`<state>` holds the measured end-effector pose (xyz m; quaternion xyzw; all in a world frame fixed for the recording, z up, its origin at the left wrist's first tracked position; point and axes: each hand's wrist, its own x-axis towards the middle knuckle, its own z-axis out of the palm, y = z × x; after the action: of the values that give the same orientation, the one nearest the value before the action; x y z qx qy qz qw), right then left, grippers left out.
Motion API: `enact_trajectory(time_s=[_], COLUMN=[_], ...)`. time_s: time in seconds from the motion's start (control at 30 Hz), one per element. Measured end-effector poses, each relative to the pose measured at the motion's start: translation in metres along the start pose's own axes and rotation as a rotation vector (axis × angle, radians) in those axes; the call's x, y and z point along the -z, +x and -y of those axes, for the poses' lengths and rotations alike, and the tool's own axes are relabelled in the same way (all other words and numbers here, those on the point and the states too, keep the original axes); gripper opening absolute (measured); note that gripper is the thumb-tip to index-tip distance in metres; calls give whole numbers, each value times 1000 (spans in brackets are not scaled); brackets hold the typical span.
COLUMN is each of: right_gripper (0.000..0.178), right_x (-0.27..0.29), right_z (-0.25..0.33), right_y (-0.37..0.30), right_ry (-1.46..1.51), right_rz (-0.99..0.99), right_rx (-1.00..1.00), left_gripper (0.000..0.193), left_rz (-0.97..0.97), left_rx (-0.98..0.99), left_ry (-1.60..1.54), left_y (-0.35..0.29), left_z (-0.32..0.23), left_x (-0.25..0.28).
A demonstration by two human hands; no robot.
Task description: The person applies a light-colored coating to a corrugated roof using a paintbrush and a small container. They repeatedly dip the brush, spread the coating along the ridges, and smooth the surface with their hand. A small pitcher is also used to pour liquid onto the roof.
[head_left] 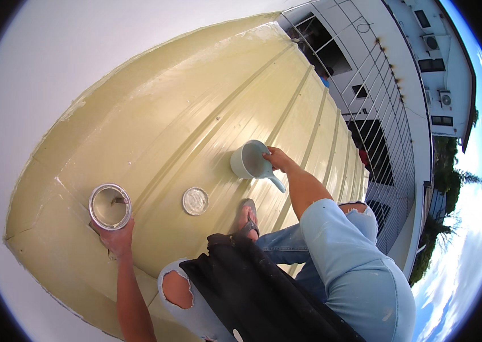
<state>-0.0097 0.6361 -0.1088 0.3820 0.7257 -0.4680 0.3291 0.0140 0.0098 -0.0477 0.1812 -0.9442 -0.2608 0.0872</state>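
An open metal can (96, 199) is at the left, with my left hand (117, 238) closed around its near side. Inside it are a pale coating and a dark brown piece, perhaps a stick or handle, that I cannot make out fully. My right hand (278, 159) grips a pale blue plastic dipper (245, 162) at the rim beside its handle, which points toward me. The dipper is tilted, and its inside looks greyish. Between my hands a round lid (195, 201), smeared with whitish paint, lies on the cream metal roof (155, 131).
Raised ribs run along the roof. A white wall (36, 68) borders it on the left. A metal grille (380, 85) lines the right side, with dark openings behind. My sandalled foot (246, 218) rests on the roof near the dipper. A neighbouring building (443, 68) stands beyond.
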Motion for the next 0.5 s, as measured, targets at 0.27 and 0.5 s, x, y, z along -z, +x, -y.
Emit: enact_trajectory(time_s=[0.27, 0.5], right_gripper=[40, 37], right_x=[-19, -75], right_z=[22, 69], right_y=[0, 3], right_ry=[35, 2], right_rz=[142, 241], right_rx=[208, 190], left_gripper=[112, 111], left_rz=[-53, 17], left_rx=[-46, -95], left_ry=[-159, -204], left_y=[4, 8], left_z=[-22, -26], left_x=[13, 25])
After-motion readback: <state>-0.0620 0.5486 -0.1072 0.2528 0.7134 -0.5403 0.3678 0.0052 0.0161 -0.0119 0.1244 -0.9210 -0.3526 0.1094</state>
